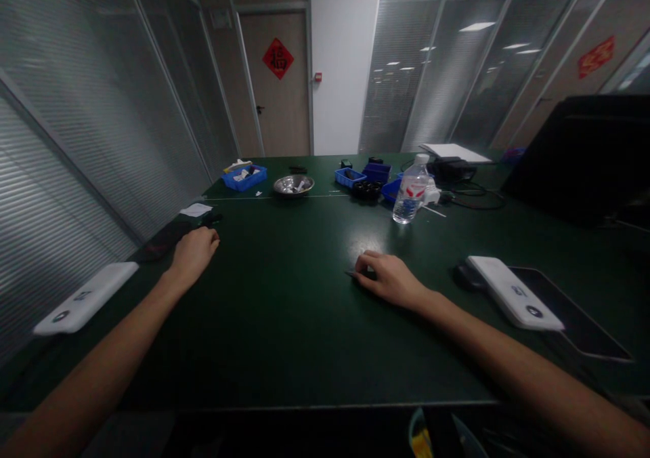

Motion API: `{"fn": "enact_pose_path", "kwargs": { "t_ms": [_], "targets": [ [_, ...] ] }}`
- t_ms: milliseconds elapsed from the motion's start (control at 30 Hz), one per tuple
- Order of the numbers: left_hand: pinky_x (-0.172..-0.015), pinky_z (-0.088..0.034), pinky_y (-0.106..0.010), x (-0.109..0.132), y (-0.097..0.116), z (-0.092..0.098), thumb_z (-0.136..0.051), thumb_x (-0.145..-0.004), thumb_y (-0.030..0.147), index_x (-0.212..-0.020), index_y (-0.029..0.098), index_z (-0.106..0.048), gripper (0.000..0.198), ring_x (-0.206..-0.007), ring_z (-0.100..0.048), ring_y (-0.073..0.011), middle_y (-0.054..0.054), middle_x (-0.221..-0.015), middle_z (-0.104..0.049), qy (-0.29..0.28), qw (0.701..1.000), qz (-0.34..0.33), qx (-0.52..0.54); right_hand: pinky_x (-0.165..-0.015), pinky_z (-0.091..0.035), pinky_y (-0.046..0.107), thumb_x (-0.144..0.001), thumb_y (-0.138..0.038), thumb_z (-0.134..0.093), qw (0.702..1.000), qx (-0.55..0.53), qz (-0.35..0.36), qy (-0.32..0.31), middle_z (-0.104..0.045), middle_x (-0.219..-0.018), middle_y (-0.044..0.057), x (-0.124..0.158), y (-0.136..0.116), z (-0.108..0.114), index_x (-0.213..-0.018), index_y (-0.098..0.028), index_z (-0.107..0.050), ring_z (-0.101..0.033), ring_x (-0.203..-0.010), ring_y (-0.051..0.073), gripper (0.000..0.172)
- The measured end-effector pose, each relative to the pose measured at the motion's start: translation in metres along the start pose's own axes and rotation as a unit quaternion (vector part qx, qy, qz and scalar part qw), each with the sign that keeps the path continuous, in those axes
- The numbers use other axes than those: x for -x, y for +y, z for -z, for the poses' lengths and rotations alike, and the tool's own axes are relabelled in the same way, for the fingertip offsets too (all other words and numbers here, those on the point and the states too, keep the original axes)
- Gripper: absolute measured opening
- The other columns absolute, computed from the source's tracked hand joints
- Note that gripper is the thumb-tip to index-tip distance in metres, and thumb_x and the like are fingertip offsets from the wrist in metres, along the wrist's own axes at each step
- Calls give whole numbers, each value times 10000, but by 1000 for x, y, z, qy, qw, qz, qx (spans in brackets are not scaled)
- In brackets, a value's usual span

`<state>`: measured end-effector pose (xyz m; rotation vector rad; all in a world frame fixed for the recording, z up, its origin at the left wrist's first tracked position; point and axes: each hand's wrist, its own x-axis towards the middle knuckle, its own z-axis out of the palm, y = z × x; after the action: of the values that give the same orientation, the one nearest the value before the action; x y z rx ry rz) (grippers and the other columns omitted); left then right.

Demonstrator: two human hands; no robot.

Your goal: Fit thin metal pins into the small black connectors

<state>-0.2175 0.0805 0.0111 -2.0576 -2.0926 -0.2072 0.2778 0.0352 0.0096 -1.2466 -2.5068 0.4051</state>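
Observation:
My right hand [390,279] rests on the green table, its fingers pinched around a slim, dark, pointed thing [350,273]. Only the tip shows past the fingers, so its kind is unclear. On the left side of the table lies my left hand [195,249], fingers curled; what they hold, if anything, is hidden. Small dark items [212,219] lie just beyond it, beside a white paper [196,210]. A clear water bottle [407,197] stands upright beyond my right hand, apart from it.
Farther back are a metal bowl [294,186], a blue basket [244,177] and blue trays [350,177]. White devices [86,300] flank my arms, the right one [512,292] beside a black mouse [468,276]. A dark monitor [583,160] stands at the right. Cables lie behind the bottle.

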Motion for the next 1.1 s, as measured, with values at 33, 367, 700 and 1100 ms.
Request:
{"fn": "enact_pose_path", "kwargs": {
  "t_ms": [33,367,700,1100],
  "targets": [
    [-796,-557,-388,1,0,0,-508,-965,316,-1027,150,-748,298,-964,-711,-312,-151,-1080,-732,6,1000,5,0,-707,-457,291,-979,-324,-620,1000,-2,-1,-1,-669,-1013,46,0,0,1,-1005,-214,-659,-625,-802,179,120],
    [-820,-557,-359,-7,-17,-14,-574,-925,347,-988,146,-762,282,-961,-717,-284,-131,-1059,-757,40,993,48,100,-701,-456,295,-978,-322,-621,1000,-7,0,-3,-672,-1018,57,0,-1,2,-1014,-207,-665,-621,-798,182,127],
    [-848,-557,-329,-9,-26,-18,-613,-905,360,-1010,157,-781,283,-934,-730,-258,-101,-1035,-783,38,981,91,166,-693,-456,296,-980,-315,-615,1000,-5,-4,0,-670,-1020,56,0,-3,2,-1019,-206,-669,-619,-795,181,127],
    [-838,-545,-401,-2,-7,-1,-501,-955,298,-1051,155,-776,325,-977,-721,-334,-150,-1021,-765,-2,1000,13,8,-722,-462,303,-978,-316,-616,1000,1,4,2,-666,-1003,54,0,-1,1,-1014,-212,-667,-619,-809,186,122]
  ]
}}
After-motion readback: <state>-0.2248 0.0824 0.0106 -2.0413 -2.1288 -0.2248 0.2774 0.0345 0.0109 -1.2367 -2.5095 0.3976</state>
